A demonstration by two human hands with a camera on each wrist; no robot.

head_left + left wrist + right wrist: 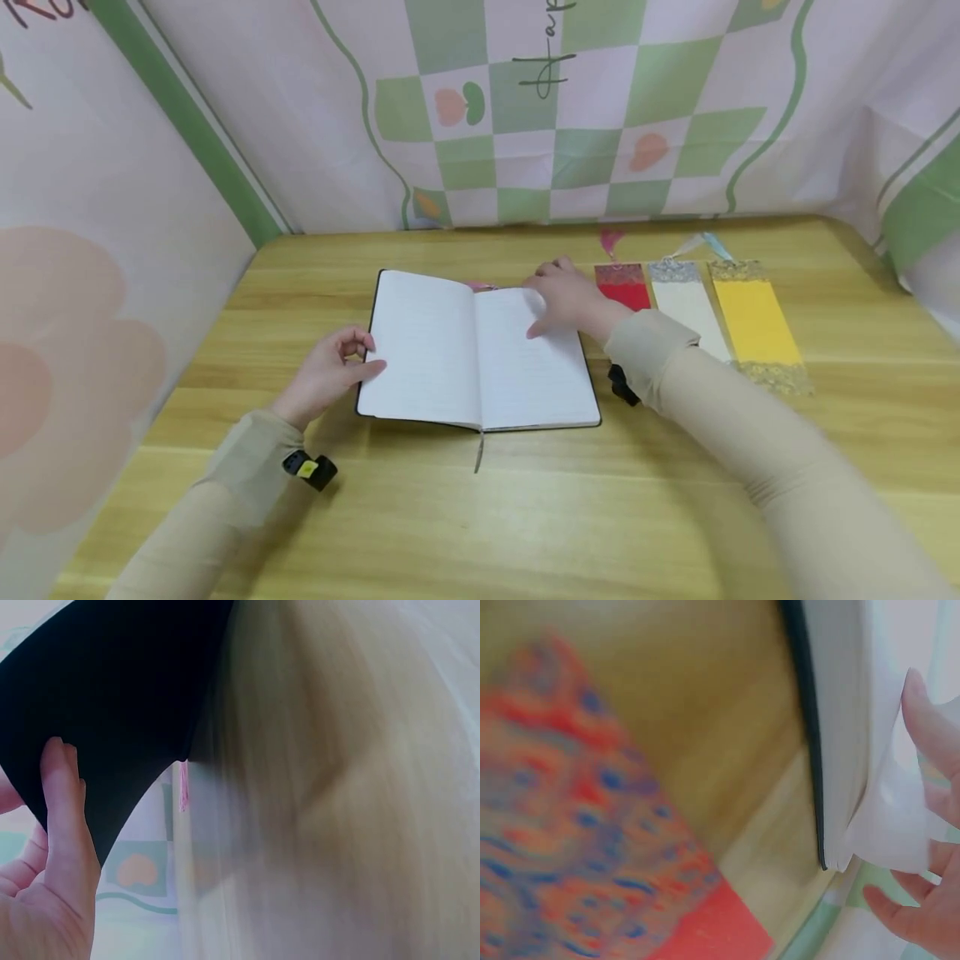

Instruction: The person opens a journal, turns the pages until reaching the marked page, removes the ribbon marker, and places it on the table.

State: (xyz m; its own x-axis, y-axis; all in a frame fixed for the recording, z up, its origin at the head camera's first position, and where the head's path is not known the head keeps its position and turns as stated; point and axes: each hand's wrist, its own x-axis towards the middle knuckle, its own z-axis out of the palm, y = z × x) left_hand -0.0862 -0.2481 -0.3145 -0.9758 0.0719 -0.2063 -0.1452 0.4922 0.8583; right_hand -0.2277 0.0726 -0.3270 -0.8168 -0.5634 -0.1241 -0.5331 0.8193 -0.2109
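An open notebook (423, 350) with a black cover (135, 675) and blank-looking white pages lies on the table, its left half raised. My left hand (330, 375) pinches the left edge, thumb on the page side and fingers behind the cover. At the upper right corner, my right hand (566, 296) holds a page (896, 817); the right wrist view has it bent up between thumb and fingers. A thin ribbon (478, 457) hangs out below the spine. Behind the notebook's top edge a pink tassel (480, 286) peeks out; whatever it hangs from is hidden.
Right of the notebook lie a red bookmark (626, 293), a white bookmark (690, 312) and a yellow bookmark (757, 321), tasselled and with patterned ends. My right forearm passes over part of them. A patterned curtain (525, 158) hangs behind the wooden table (480, 533).
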